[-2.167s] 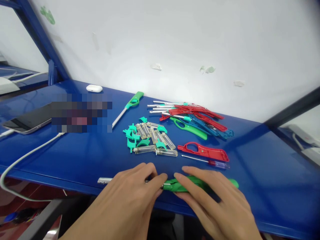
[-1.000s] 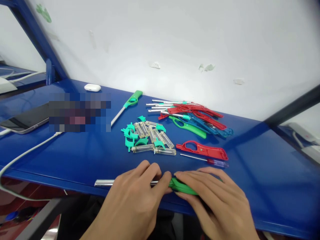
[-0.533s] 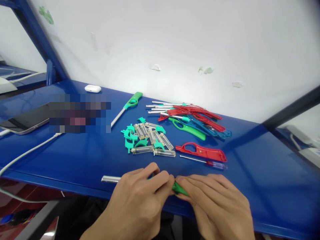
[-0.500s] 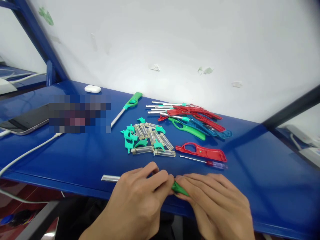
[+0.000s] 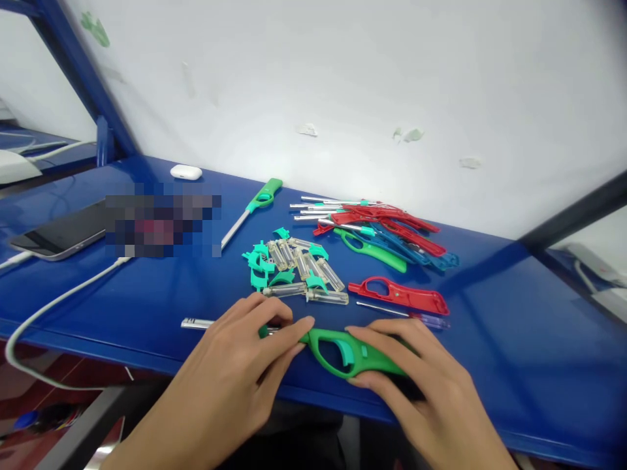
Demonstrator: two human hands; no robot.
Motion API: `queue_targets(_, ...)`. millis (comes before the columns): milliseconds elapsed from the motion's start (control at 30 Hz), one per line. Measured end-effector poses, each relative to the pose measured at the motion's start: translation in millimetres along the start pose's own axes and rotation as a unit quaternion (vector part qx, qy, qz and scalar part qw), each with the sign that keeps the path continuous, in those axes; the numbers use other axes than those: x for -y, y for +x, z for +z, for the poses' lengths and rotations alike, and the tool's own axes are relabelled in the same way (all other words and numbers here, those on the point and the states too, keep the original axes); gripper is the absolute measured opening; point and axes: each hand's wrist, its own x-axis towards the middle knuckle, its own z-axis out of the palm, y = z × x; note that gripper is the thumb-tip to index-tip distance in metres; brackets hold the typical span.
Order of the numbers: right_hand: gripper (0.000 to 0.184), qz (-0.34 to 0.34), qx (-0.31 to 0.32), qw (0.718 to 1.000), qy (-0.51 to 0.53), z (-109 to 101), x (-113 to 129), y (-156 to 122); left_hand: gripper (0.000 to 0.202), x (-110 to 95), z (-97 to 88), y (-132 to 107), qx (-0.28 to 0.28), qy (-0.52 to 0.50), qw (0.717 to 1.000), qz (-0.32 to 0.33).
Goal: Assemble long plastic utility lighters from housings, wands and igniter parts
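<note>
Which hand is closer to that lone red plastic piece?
Right. The right hand lies just on the near side of the red piece, on the green lighter; the left hand sits farther, to its left.

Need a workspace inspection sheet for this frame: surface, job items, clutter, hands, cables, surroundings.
Surface: blue bench, glossy, parts spread mid-bench.
Job's things: green lighter lying near the front edge, its metal tube pointing left.
Clutter: clear tanks with teal parts; red shell; screwdriver; shell pile; second lighter; earbud case; phone.
Grips: left hand pinches the green lighter's neck; right hand covers its handle.
Cables: white cable crosses the bench's left part and droops past the front edge.
Surroundings: white wall; blue frame post.
</note>
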Motion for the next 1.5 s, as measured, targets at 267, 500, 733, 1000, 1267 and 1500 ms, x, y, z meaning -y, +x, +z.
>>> queue_targets(267,0.027,-0.009,-0.017,1.000,0.007,-1.1,-2.1,1.1,0.038,17.1,-26.5,-17.0,-0.006,0.097,0.994,-0.040)
queue_targets(500,0.026,-0.038,-0.030,0.999,-0.004,-2.0,0.0,2.7,0.017,19.6,-25.3,-14.1,-0.003,0.043,0.999,-0.013)
queue_targets(733,0.034,-0.052,-0.038,0.998,-0.012,-3.6,0.3,-4.6,0.015,7.3,-17.5,-6.6,0.013,-0.004,0.999,-0.035)
queue_targets(1000,0.034,-0.061,-0.046,0.997,-0.012,-2.5,1.0,-6.9,0.027,6.6,-6.9,-7.5,0.018,0.005,1.000,0.006)
queue_targets(1267,0.034,-0.059,-0.059,0.996,0.016,-5.0,-0.9,-8.7,0.035,-0.1,-3.9,6.0,0.019,0.068,0.994,0.081)
queue_targets(1500,0.035,-0.022,0.003,0.999,0.039,-9.9,-2.0,-12.4,0.052,-3.8,-0.4,-1.1,-0.010,0.119,0.986,0.118)
